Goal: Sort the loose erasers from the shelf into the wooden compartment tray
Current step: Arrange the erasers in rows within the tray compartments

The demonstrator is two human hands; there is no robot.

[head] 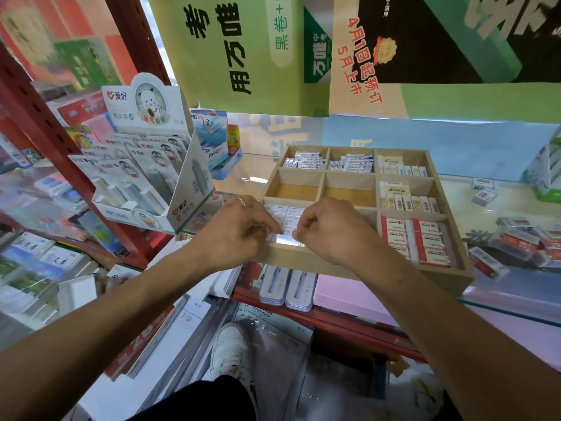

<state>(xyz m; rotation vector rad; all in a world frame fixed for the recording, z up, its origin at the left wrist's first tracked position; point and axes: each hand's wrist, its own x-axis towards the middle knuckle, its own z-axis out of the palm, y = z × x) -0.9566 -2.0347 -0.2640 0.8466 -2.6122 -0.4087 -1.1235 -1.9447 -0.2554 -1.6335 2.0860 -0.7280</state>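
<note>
Both hands met over the tray's [306, 259] near-left compartment, at about 7 o'clock of the tray. The left hand [239, 229] and right hand [329, 230] each had fingers curled in a narrow grip, pinching a clear-wrapped eraser [290, 237] between them by its two ends, just above the front wall. Under it lay white erasers [287, 215] in rows in the same compartment. The two middle compartments at 9 o'clock and centre showed bare wood. Boxed erasers filled the far row at 12 o'clock, cream ones stood in the right column, and red-and-white 2B erasers [414, 240] packed the 5 o'clock compartment. Loose erasers [484, 192] lay on the glass shelf [501, 287] at 3 o'clock of the tray, apart from it. A display box [170, 165] stood at 9 o'clock.
</note>
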